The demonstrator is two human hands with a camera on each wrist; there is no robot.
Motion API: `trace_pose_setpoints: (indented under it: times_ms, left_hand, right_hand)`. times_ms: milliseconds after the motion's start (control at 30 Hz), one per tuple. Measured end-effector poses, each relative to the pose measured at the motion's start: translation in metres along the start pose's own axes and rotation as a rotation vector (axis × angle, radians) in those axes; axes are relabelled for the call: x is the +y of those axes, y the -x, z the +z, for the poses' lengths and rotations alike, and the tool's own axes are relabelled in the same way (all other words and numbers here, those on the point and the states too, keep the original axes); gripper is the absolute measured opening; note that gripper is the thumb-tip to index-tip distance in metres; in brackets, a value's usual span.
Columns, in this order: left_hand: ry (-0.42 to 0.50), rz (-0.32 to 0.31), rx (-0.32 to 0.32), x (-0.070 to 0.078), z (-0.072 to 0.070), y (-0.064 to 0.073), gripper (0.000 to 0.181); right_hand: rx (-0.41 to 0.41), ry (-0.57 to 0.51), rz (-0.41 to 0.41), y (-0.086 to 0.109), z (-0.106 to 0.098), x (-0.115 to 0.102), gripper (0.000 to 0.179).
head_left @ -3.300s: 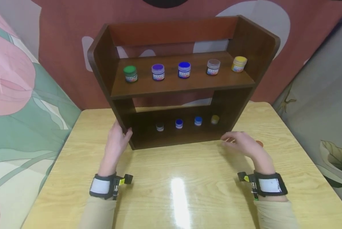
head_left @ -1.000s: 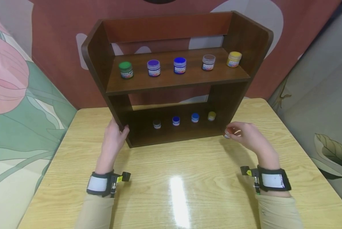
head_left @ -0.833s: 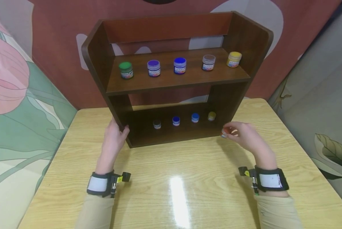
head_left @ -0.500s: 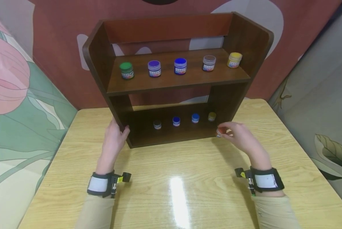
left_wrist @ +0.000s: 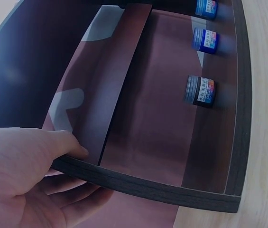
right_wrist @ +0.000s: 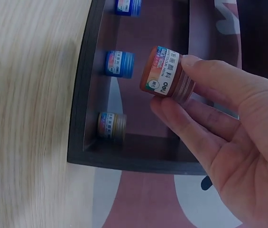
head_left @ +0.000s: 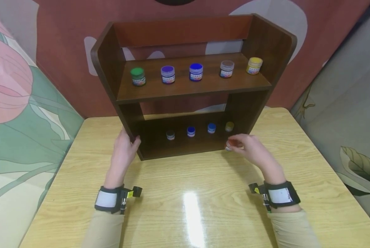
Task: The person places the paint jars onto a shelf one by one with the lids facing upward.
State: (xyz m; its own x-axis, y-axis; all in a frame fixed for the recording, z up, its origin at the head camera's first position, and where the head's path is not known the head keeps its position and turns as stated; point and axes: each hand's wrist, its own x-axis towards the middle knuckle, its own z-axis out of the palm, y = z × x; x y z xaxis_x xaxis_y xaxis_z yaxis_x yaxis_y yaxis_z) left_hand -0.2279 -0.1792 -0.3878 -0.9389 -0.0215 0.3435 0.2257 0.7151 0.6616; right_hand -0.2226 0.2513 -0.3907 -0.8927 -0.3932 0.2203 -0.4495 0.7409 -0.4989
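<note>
My left hand [head_left: 123, 153] grips the left side panel of a dark brown two-tier shelf [head_left: 185, 90], thumb inside and fingers outside in the left wrist view. My right hand [head_left: 251, 150] pinches a reddish-orange paint jar [right_wrist: 164, 73] between thumb and fingertips, its label showing in the right wrist view. In the head view this jar is before the lower tier's right part. Behind it stand a yellow paint jar [head_left: 229, 126] and a light blue one [head_left: 211, 128]. Farther left on that tier are a dark blue jar [head_left: 191, 131] and a black jar [head_left: 170, 135].
On the upper tier stand a green jar [head_left: 138, 76], a purple jar [head_left: 167, 74], a blue jar [head_left: 195, 72], a dark jar with a clear lid [head_left: 226, 69] and a yellow jar [head_left: 254, 65]. The shelf rests on a light wooden table [head_left: 160, 193] against patterned cloth.
My right hand has taken hold of the reddish-orange jar and carried it left, from beside the shelf's right side to before the lower tier. The left hand keeps its grip on the panel.
</note>
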Motion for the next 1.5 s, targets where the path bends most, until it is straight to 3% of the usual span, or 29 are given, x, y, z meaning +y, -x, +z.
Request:
trace_pose_setpoints:
  times_ms: [300, 700, 1200, 1500]
  left_hand:
    - [0.002, -0.004, -0.016, -0.002, -0.004, 0.001, 0.038]
    - [-0.011, 0.039, -0.031, -0.005, -0.008, 0.002, 0.039]
    - [-0.025, 0.046, -0.040, -0.005, -0.008, 0.000, 0.041]
    - [-0.040, 0.060, -0.064, -0.001, -0.009, -0.002, 0.040]
  right_hand:
    - [0.018, 0.004, -0.044, -0.008, 0.010, -0.007, 0.031]
    - [0.069, 0.003, -0.139, -0.023, 0.023, -0.017, 0.028]
    - [0.042, 0.034, -0.166, -0.042, 0.030, -0.031, 0.029]
    - [0.054, 0.056, -0.223, -0.055, 0.035, -0.040, 0.032]
